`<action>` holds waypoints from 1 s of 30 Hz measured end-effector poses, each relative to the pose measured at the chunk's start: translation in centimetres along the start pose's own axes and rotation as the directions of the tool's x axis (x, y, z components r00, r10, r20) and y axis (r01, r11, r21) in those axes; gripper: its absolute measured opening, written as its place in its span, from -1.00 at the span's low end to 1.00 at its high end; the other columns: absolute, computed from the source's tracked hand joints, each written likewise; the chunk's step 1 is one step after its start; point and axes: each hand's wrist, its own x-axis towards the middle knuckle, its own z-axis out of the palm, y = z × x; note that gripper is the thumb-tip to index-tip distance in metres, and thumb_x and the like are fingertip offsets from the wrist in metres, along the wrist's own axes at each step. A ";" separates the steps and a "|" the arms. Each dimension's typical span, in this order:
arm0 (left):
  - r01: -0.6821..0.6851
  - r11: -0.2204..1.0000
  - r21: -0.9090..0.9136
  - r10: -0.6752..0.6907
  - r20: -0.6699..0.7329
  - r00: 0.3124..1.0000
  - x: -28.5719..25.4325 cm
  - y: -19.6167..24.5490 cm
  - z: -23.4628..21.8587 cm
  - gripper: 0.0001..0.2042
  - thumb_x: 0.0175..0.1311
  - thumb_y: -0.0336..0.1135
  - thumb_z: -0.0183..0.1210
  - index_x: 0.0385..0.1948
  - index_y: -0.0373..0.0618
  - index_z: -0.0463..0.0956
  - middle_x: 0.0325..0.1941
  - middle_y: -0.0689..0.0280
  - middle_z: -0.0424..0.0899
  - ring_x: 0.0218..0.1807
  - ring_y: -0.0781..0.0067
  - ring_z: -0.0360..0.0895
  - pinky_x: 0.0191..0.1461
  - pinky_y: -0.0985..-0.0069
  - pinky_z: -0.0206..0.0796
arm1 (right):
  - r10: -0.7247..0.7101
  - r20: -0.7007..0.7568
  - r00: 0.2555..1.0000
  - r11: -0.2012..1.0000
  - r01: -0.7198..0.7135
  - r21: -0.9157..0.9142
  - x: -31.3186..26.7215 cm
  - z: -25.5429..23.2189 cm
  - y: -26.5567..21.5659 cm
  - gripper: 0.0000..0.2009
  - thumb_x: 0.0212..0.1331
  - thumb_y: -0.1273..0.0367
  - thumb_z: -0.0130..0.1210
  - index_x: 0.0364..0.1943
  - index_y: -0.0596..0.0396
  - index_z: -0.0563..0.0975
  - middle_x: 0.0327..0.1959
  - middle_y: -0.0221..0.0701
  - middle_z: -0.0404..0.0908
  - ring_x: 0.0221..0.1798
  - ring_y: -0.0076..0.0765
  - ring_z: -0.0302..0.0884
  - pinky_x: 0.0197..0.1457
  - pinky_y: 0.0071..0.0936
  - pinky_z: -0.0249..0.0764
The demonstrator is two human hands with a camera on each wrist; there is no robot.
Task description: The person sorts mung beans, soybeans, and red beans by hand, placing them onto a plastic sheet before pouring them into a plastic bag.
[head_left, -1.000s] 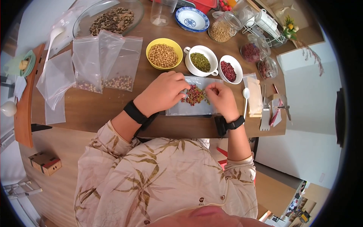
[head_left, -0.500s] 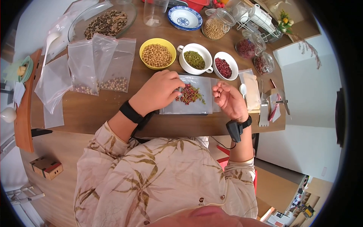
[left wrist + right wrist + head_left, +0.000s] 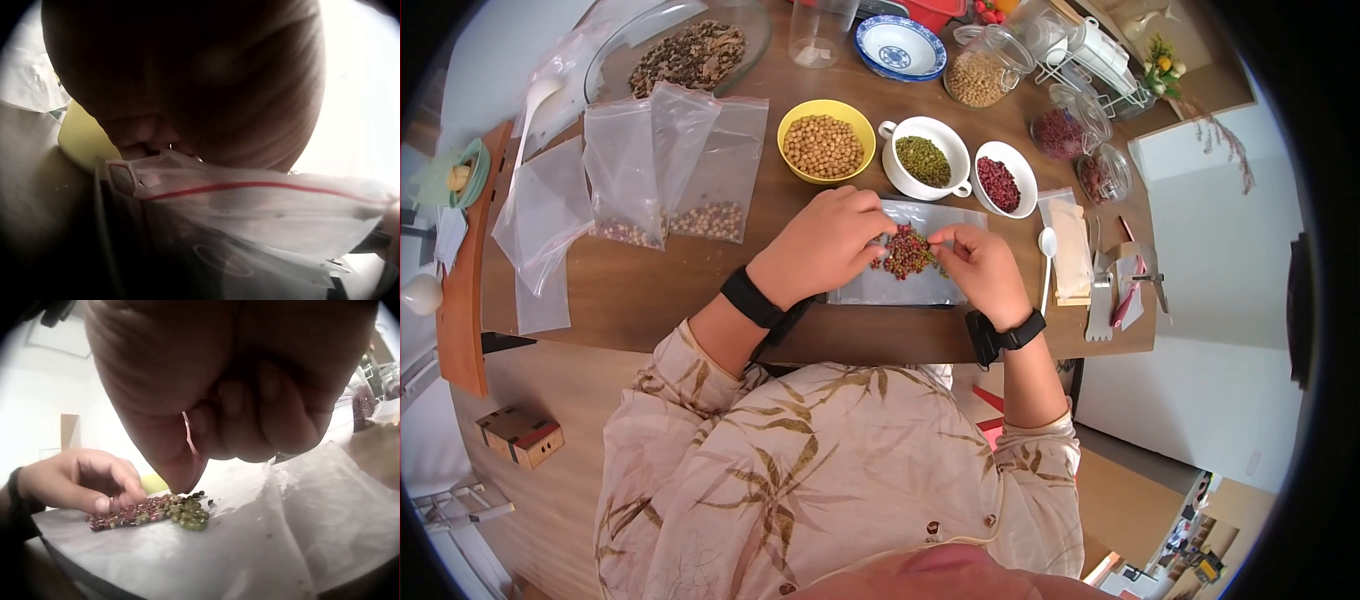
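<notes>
Near the front edge of the tabletop (image 3: 650,300), the left hand (image 3: 822,238) loosely touches mixed beans (image 3: 908,254); whether the right hand (image 3: 988,275) grips any, I cannot tell.

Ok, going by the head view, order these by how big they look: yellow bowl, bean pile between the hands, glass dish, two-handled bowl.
Largest to smallest:
1. Glass dish, cut off by the frame
2. Yellow bowl and two-handled bowl, too alike to rank
3. Bean pile

Brown wooden table (image 3: 640,295); light wooden floor (image 3: 510,375) below; pale wall (image 3: 1220,290) at right.
</notes>
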 end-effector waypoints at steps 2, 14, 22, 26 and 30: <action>-0.001 1.000 0.006 0.001 0.001 1.000 0.0 0.1 0.0 -0.71 0.27 -0.39 0.48 0.02 -0.09 0.75 0.02 0.22 0.69 0.12 0.03 0.64 0.25 0.14 0.46 | -0.007 0.001 1.000 0.998 0.007 -0.063 0.2 0.0 -0.2 -0.83 0.35 0.40 0.37 -0.03 0.08 0.78 -0.54 -0.36 0.59 -0.51 -0.39 0.46 -0.37 -0.33 0.38; -0.001 1.000 0.024 0.001 0.008 1.000 0.0 0.3 -0.1 -0.73 0.28 -0.39 0.46 0.02 -0.09 0.75 0.04 0.22 0.69 0.13 0.03 0.63 0.27 0.13 0.46 | -0.392 0.027 0.919 0.805 0.357 -0.474 1.0 0.0 -1.4 -0.86 0.29 0.40 0.35 -0.10 -0.04 0.74 -0.20 -0.20 0.80 -0.16 0.14 0.77 -0.14 0.03 0.65; -0.007 1.000 0.004 0.007 -0.003 1.000 -0.1 -0.1 0.0 -0.73 0.29 -0.38 0.46 0.02 -0.07 0.75 0.02 0.23 0.69 0.13 0.03 0.63 0.26 0.13 0.46 | 0.057 0.068 0.996 0.832 -0.085 0.549 1.0 -1.5 1.5 -0.95 0.46 0.44 0.13 -0.10 0.02 0.59 -0.24 -0.47 0.59 -0.26 -0.48 0.52 -0.26 -0.46 0.42; 0.005 1.000 0.010 -0.005 0.016 1.000 0.0 0.2 0.0 -0.72 0.28 -0.38 0.47 0.02 -0.07 0.75 0.01 0.24 0.68 0.12 0.04 0.63 0.26 0.13 0.46 | -0.286 0.321 0.903 -0.035 -0.344 0.938 1.9 -4.4 4.6 -0.78 0.57 0.33 -0.01 0.10 0.11 0.55 -0.06 -0.39 0.61 -0.15 -0.41 0.53 -0.06 -0.52 0.47; -0.014 1.000 0.014 0.014 -0.013 1.000 0.0 0.2 0.2 -0.74 0.27 -0.38 0.47 -0.02 -0.07 0.75 -0.03 0.25 0.68 0.09 0.06 0.62 0.24 0.13 0.46 | -0.107 0.165 0.980 -0.060 -0.173 0.983 2.5 -5.7 5.1 -0.70 0.64 0.28 0.00 0.22 0.17 0.56 0.10 -0.30 0.69 0.14 -0.26 0.64 0.18 -0.32 0.61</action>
